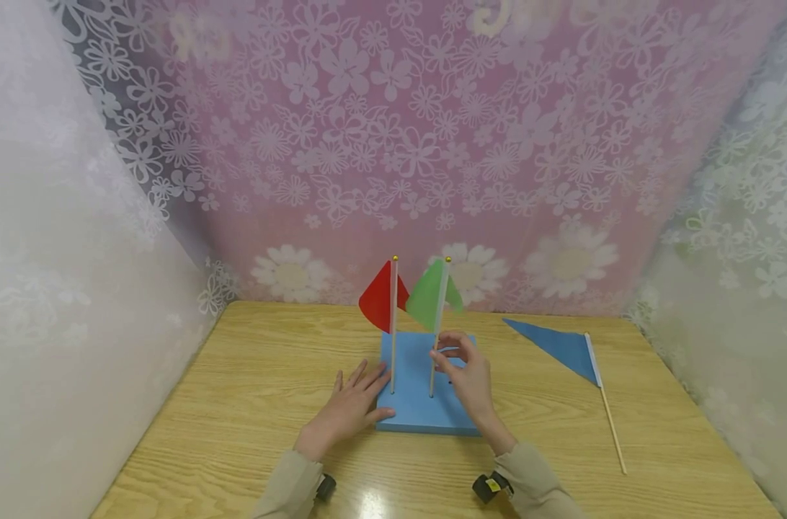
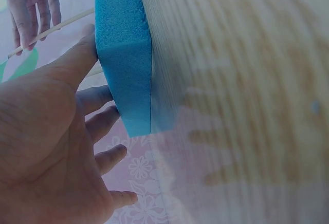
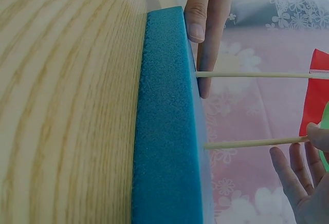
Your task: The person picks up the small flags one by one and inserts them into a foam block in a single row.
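A blue foam block [image 1: 411,414] lies flat on the wooden table. A red pennant flag [image 1: 377,301] stands upright in its left part. To the right of that, a green pennant flag [image 1: 426,295] is upright with a slight lean, its stick's lower end at the block's top. My right hand [image 1: 473,378] pinches this stick between thumb and fingertips just below the cloth. My left hand [image 1: 348,411], fingers spread, rests against the block's left side, its thumb at the near left corner. Seen from the right wrist, both sticks [image 3: 252,144] meet the block's surface.
A blue pennant flag [image 1: 565,347] on a thin stick lies on the table [image 1: 270,353] to the right of the block. A dark hole shows in the block beside my right hand. Flower-patterned cloth [image 1: 393,144] hangs behind and at the sides.
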A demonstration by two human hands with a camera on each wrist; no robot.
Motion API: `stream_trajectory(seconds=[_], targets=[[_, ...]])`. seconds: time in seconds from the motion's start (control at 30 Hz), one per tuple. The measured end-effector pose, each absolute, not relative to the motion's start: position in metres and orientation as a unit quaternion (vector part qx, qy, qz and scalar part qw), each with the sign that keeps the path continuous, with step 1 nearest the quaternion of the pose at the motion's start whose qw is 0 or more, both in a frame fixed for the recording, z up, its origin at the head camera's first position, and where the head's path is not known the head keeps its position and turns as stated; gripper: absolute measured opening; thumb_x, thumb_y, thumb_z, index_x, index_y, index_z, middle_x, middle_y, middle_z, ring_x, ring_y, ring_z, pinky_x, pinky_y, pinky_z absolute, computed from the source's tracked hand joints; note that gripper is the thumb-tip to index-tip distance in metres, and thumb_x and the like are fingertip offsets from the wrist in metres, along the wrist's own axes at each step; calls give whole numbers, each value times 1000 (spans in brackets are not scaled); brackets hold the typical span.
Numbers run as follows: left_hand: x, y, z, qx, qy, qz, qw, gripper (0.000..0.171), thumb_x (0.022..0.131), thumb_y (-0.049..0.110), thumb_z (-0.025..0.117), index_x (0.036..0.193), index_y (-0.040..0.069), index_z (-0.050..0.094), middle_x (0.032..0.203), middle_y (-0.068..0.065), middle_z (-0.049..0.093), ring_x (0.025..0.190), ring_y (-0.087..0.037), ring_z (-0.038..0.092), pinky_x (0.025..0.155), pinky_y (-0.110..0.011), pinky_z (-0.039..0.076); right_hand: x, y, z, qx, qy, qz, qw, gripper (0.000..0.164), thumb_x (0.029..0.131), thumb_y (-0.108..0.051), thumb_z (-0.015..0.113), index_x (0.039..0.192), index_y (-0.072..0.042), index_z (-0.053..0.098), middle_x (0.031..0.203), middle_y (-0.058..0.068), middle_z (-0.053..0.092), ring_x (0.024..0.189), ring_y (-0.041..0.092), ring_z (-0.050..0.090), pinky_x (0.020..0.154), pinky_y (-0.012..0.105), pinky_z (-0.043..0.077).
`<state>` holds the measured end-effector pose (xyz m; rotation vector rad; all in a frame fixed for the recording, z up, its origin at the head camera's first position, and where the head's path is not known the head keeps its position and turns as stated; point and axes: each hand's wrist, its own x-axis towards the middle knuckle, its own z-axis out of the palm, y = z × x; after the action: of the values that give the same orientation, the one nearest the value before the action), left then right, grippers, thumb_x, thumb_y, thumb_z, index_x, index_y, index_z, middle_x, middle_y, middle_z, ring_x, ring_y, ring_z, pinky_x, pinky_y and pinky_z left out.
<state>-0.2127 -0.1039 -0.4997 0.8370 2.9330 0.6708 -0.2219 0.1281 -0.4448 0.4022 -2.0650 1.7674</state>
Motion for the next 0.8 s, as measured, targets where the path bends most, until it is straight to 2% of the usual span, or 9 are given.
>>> stream_trajectory(seconds=[0.23, 0.37, 0.53, 0.63, 0.73, 0.8], targets=[[-212, -104, -499, 269, 938, 218, 10, 70, 100, 45, 61, 157, 10, 40, 164, -12, 32, 153, -44, 17, 111, -78, 14, -239, 134, -469, 152, -727, 635, 214, 28, 86, 8, 75, 113, 6, 66, 99, 26, 67, 82, 33, 71, 65, 38, 62], [-213, -104, -499, 267, 939, 217, 10, 71, 100, 45, 61, 157, 10, 40, 164, -11, 32, 153, -44, 17, 111, -78, 14, -241, 137, -473, 156, -720, 642, 212, 27, 87, 3, 77, 113, 3, 67, 99, 23, 67, 81, 23, 71, 66, 36, 62], [-213, -104, -499, 267, 938, 221, 10, 71, 99, 45, 61, 157, 10, 40, 164, -11, 32, 153, -44, 17, 111, -78, 14, -241, 139, -473, 157, -723, 639, 212, 26, 87, 1, 77, 112, 2, 68, 99, 21, 68, 79, 17, 71, 64, 34, 62], [-213, -104, -500, 267, 938, 222, 8, 71, 99, 45, 62, 157, 10, 40, 164, -11, 32, 153, -44, 17, 111, -78, 14, -241, 139, -472, 151, -725, 638, 210, 26, 87, 1, 77, 112, 1, 68, 99, 21, 68, 80, 19, 71, 64, 32, 62], [-212, -104, -499, 267, 938, 221, 6, 70, 99, 45, 62, 156, 9, 41, 164, -12, 33, 152, -44, 18, 111, -78, 15, -241, 139, -472, 148, -725, 640, 206, 26, 88, -1, 77, 112, 1, 69, 100, 21, 68, 82, 30, 71, 65, 32, 62], [-212, -104, -499, 267, 938, 222, 5, 70, 99, 44, 62, 156, 9, 41, 163, -12, 33, 152, -44, 18, 111, -78, 15, -235, 137, -463, 146, -727, 640, 203, 25, 88, 2, 76, 112, 5, 68, 99, 24, 68, 83, 40, 70, 65, 35, 62]])
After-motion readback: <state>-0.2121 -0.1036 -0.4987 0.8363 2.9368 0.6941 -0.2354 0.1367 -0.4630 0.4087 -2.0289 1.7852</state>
